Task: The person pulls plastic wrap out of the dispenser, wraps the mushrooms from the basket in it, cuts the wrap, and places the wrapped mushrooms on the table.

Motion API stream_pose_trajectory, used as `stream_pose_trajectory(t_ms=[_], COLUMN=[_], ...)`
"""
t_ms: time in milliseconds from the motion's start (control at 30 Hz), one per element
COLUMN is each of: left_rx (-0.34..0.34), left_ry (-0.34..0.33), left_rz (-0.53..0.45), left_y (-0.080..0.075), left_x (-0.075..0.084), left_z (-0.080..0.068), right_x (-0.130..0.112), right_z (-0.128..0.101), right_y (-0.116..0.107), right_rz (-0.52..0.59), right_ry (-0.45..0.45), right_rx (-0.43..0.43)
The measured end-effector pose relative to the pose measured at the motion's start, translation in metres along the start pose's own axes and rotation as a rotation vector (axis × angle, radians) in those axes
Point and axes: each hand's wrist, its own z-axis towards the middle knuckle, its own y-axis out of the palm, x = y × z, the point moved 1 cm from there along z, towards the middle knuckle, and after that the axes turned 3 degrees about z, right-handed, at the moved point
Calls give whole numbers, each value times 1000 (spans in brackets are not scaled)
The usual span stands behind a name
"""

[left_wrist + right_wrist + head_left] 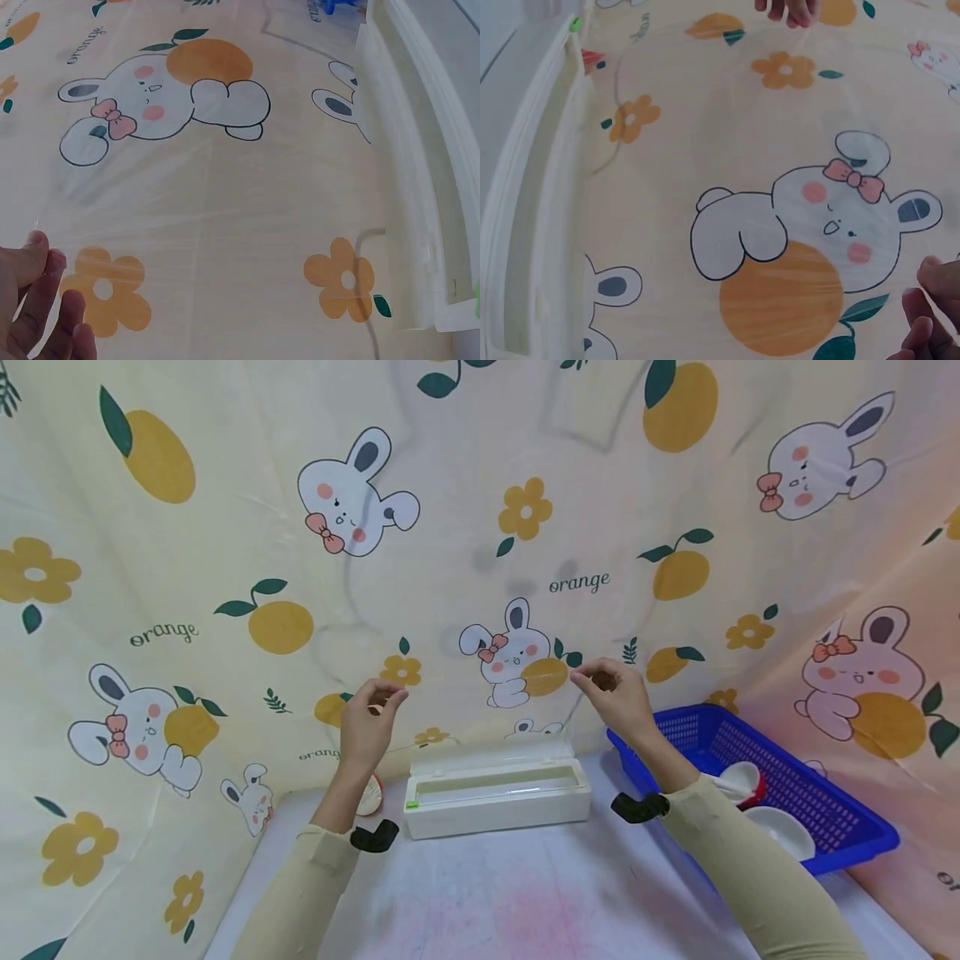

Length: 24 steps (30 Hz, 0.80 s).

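Both hands pinch the upper corners of a sheet of clear cling film (172, 217), stretched between them and rising above a long white cling film box (498, 817). My left hand (367, 722) holds its corner between thumb and fingertips, up and left of the box. At the right, my right hand (618, 697) pinches the other corner at about the same height. Faint creases run through the film in the left wrist view. The box stands on the table with its lid (491, 757) tipped back, and a small green piece (412, 804) sits at its front left corner.
A blue plastic basket (855, 853) stands at the right, partly behind the right forearm, with a red-and-white cup (742, 783) and a white bowl (783, 831) inside. Behind the left wrist lies a round, red-edged thing (371, 797), partly hidden. A printed curtain (450, 577) hangs behind the table.
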Motion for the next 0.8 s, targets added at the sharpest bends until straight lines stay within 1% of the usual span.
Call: stream_pose_trajectory(t_ms=[200, 300, 400, 667, 800], left_rx=[-34, -45, -55, -118, -151], left_ry=[-6, -7, -11, -9, -4], left_rz=[-46, -67, -88, -153, -177], left_y=[-5, -8, -11, -18, -21], left_x=[0, -1, -4, -10, -12], left_z=[-12, -19, -27, -56, -71], right_x=[-2, -3, -7, -13, -14], right_z=[-9, -17, -28, -61, -79], right_y=[-4, -6, -9, -16, -20], right_rz=[0, -14, -19, -40, -5], right_ry=[-68, -75, -80, -74, -73], right_rx=[-16, -23, -49, -107, -145])
